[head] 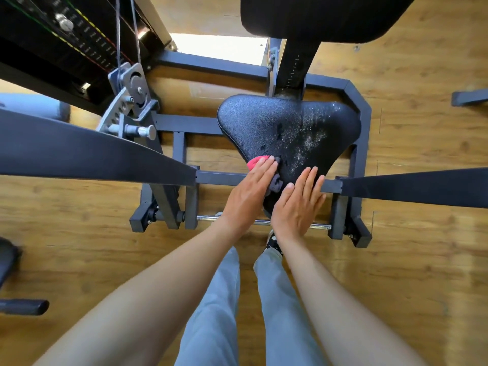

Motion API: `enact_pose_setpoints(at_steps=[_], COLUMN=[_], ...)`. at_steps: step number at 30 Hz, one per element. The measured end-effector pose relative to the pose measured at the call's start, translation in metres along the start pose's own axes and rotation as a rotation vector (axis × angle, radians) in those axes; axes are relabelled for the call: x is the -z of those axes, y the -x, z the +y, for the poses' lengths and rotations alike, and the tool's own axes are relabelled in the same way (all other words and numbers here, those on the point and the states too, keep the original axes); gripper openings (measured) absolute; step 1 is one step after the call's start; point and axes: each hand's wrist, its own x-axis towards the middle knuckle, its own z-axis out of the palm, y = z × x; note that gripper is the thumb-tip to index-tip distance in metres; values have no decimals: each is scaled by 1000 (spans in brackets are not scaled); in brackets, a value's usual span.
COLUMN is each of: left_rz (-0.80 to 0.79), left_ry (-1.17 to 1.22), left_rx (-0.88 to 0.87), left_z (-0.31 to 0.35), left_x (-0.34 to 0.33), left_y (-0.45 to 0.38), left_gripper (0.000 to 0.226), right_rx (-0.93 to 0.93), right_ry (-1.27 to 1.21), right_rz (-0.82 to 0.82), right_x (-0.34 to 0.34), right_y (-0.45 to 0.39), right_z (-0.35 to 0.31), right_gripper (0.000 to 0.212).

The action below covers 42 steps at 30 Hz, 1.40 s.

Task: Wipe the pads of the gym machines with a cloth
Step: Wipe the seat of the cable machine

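A black triangular seat pad [264, 120] of a gym machine lies below me, speckled with pale dust on its right half. My left hand [250, 191] presses flat with straight fingers on a red and grey cloth [257, 161] at the pad's near left edge. Most of the cloth is hidden under that hand. My right hand [298, 204] rests flat with straight fingers on the pad's narrow near tip, beside the cloth. A black back pad [317, 17] stands at the top of the view.
The grey steel frame [361, 101] surrounds the seat. Two dark arms [92, 151] cross left and right at hand height. A weight stack [68, 40] with cables and a pulley stands at the upper left. Wooden floor lies all around; my legs stand below.
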Motion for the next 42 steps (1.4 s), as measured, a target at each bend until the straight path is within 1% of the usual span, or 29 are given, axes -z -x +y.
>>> enact_pose_setpoints(at_steps=[3, 5, 8, 10, 12, 15, 18, 19, 21, 22, 25, 27, 29, 31, 33, 36, 38, 40, 42], left_rz=[61, 116, 163, 190, 217, 175, 134, 131, 193, 215, 194, 216, 232, 202, 163, 81, 63, 90, 177], left_ry=[-26, -64, -145, -139, -97, -104, -149, -175, -228, -225, -156, -145, -127, -110, -118, -152, -155, -140, -109], left_rx=[61, 72, 150, 189, 179, 152, 94, 88, 95, 117, 244, 246, 214, 181, 162, 176, 188, 235, 330], left_z=[-10, -16, -20, -16, -11, -10, -23, -29, -47, -57, -84, -81, -65, -57, -65, -80, -82, -80, -75], left_x=[6, 10, 12, 9, 6, 5, 9, 11, 19, 26, 42, 41, 33, 29, 36, 49, 54, 53, 45], left_y=[-24, -40, -56, -54, -45, -29, -38, -46, -71, -85, -120, -111, -83, -65, -73, -104, -117, -125, -126], left_gripper=[55, 52, 59, 56, 55, 54, 54, 53, 51, 49, 49, 51, 54, 57, 58, 58, 56, 54, 54], right_rx=[-42, -68, -131, -163, -190, -216, -279, -279, -274, -271, -273, -278, -269, -274, -260, -205, -118, -58, -42], right_ry=[64, 67, 58, 83, 101, 107, 92, 106, 113, 123, 146, 150, 159, 177, 195, 230, 282, 317, 277], right_rz=[48, 64, 91, 109, 130, 126, 155, 176, 200, 202, 226, 213, 203, 186, 154, 120, 91, 80, 84], right_x=[-3, -5, -8, -10, -11, -13, -16, -17, -20, -21, -23, -23, -22, -21, -20, -16, -11, -7, -6], right_y=[-1, -1, -5, -6, -6, -6, -8, -7, -8, -7, -9, -8, -8, -9, -7, -8, -9, -10, -10], right_z=[-5, -9, -17, -22, -25, -30, -36, -38, -39, -39, -39, -39, -41, -42, -42, -35, -27, -19, -18], right_gripper=[59, 59, 60, 61, 60, 61, 60, 60, 59, 58, 58, 59, 60, 61, 62, 65, 69, 71, 72])
